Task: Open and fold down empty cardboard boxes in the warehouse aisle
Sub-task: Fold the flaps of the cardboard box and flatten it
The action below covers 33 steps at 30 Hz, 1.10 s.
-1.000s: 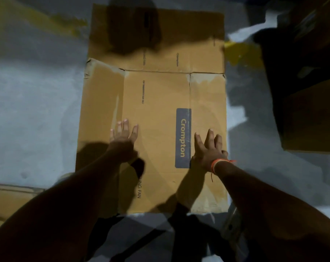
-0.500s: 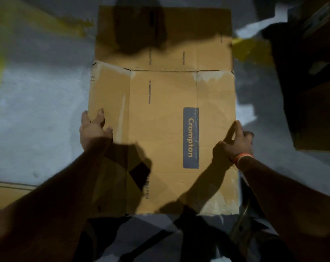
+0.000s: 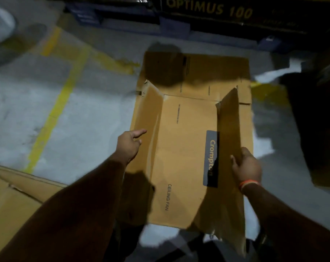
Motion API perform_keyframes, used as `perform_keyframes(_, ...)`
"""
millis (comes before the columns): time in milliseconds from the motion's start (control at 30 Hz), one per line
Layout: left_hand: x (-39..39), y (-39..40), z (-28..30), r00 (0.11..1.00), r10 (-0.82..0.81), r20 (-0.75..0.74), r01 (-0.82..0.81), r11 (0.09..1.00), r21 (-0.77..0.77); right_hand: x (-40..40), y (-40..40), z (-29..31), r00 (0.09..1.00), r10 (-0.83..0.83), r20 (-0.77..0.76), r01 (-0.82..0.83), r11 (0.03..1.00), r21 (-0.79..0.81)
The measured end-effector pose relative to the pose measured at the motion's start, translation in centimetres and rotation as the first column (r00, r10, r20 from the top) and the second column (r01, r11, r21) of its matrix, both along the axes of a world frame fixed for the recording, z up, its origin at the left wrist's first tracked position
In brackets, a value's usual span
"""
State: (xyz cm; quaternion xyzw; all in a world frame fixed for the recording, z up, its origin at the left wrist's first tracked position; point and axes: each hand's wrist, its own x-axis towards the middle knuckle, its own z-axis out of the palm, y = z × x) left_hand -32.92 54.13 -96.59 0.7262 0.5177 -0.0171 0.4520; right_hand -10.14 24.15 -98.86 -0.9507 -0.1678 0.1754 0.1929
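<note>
**Side panels lifted, fold-in next**

Nearest the camera, both forearms reach forward over the flattened brown cardboard box printed "Crompton" and "CEILING FAN" (image 3: 181,159), which lies on the grey concrete floor (image 3: 88,118) of the aisle. The right hand (image 3: 246,167), with an orange band at the wrist, has its fingers and thumb curled round the edge of the right side panel (image 3: 229,133) and holds it raised almost upright, so that it shades part of the blue "Crompton" label. The left hand (image 3: 129,145) is at the outer edge of the left side panel (image 3: 148,118), which tilts up less steeply. Its forefinger points forward across the panel and the other fingers seem tucked beneath the edge, though blur makes the exact hold hard to read.

The step in hand looks to be the folding of the two long panels over the middle one. The next move would call for both to be swung inward and pressed flat, the right one first since it stands higher, with care that the torn near corner does not catch.

Farther off lie the box's end flap (image 3: 198,72), a yellow painted floor line (image 3: 52,110), and dark stacked cartons marked "OPTIMUS 100" (image 3: 209,10).
</note>
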Motion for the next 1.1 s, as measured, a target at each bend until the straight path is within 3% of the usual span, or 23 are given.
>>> perform_keyframes(133,-2.4,2.4,4.6,0.999,0.025,0.044,-0.028,0.997,0.067,-2.2,3.3,3.9,0.996,0.038,0.085,-0.037,0.999,-0.011)
perform_keyframes(267,-7.3,4.5,8.2,0.982,0.154,0.108,-0.163,0.983,0.084,-4.2,8.0,8.5,0.982,0.136,0.132,-0.145,0.988,0.062)
perform_keyframes(533,-18.8,8.9,14.6,0.852,0.456,0.259,-0.501,0.852,0.149,-9.3,20.6,16.1,0.903,0.386,0.187,-0.404,0.912,0.071)
perform_keyframes(800,-35.9,8.0,19.7,0.623,0.686,0.375,-0.774,0.609,0.171,-22.7,30.4,19.5,0.756,0.610,0.238,-0.649,0.746,0.148)
perform_keyframes(1000,-47.9,2.0,21.7,0.419,0.828,0.372,-0.907,0.363,0.214,-34.6,33.4,21.9,0.587,0.769,0.254,-0.809,0.553,0.198)
perform_keyframes(1100,-52.7,-1.1,21.8,0.365,0.874,0.320,-0.919,0.284,0.274,-40.3,33.9,22.8,0.515,0.814,0.267,-0.856,0.476,0.201)
